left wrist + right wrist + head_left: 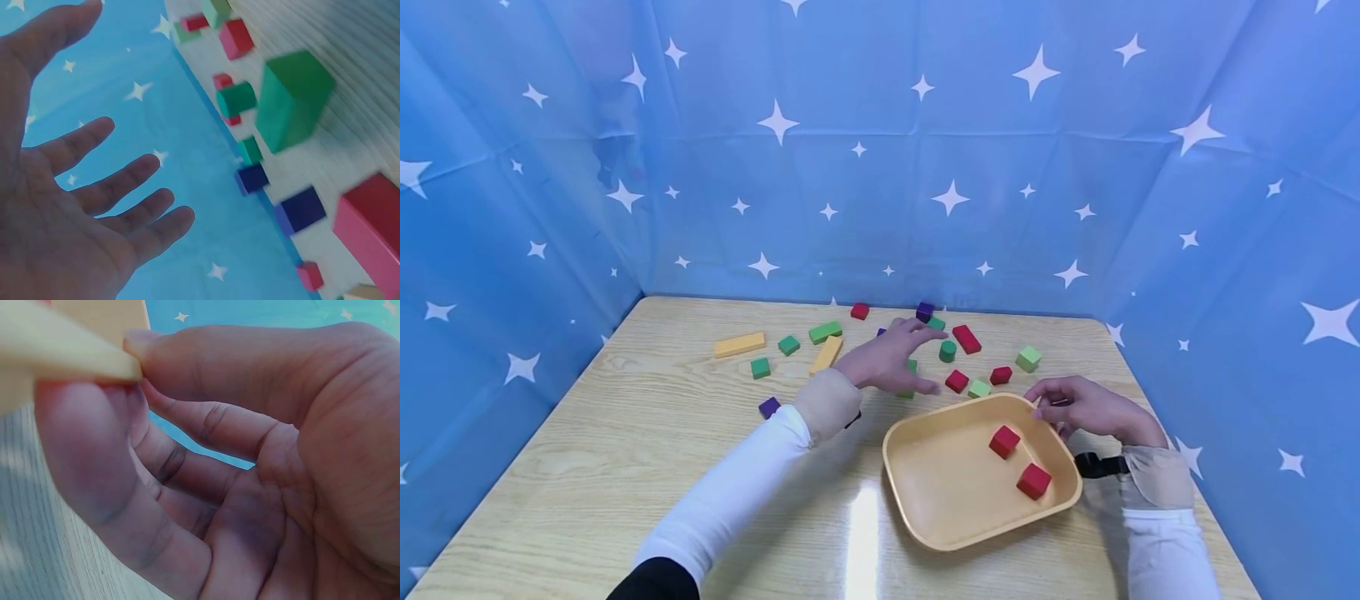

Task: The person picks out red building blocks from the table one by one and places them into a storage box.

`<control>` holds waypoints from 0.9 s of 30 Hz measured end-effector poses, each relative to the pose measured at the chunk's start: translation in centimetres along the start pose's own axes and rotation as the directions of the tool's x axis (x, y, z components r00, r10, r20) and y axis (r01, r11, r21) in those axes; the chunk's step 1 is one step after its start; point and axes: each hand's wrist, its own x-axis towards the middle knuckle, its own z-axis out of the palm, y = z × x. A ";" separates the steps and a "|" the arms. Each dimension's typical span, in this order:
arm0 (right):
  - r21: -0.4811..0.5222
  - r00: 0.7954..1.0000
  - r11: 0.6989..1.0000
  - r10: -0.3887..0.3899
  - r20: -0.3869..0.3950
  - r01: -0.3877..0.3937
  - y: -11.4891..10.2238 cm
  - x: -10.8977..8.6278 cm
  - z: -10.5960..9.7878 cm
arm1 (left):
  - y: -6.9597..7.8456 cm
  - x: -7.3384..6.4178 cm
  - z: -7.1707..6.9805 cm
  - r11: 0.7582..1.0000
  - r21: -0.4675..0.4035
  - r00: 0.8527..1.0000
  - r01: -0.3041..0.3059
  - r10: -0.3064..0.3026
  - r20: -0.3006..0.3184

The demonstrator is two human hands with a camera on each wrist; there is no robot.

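Note:
My left hand (pixel 891 358) hovers over the scattered blocks with its fingers spread and nothing in it; the left wrist view shows the bare palm. Close by are a dark green cylinder (pixel 947 351), a red block (pixel 957 381) and a tall green block (pixel 292 100). With thumb and fingers my right hand (pixel 1086 406) pinches the rim of a tan plastic tray (pixel 925 533) at its far right corner. Two red blocks, one (pixel 1003 442) behind the other (pixel 1033 481), lie in the tray. The right wrist view shows the rim between thumb and curled fingers (pixel 87 450).
Yellow blocks (pixel 739 344), a green block (pixel 760 367) and a purple block (pixel 769 407) lie left of my left hand. A light green block (pixel 1028 358) sits beyond the tray. Blue starry cloth (pixel 880 208) stands behind the wooden table (pixel 625 467).

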 end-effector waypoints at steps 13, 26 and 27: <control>-0.009 1.000 1.000 0.007 -0.008 -0.007 -0.2 0.0 0.1 | -4.4 -0.5 0.8 0.997 0.032 0.997 0.067 -0.067 -0.024; -0.008 1.000 1.000 0.003 -0.008 -0.003 0.1 -0.1 0.0 | -6.5 -1.2 1.5 0.984 0.052 0.984 0.171 -0.173 0.037; -0.011 1.000 1.000 0.003 -0.008 -0.003 0.1 -0.1 0.0 | -6.7 -1.2 1.6 0.983 0.053 0.983 0.176 -0.179 0.041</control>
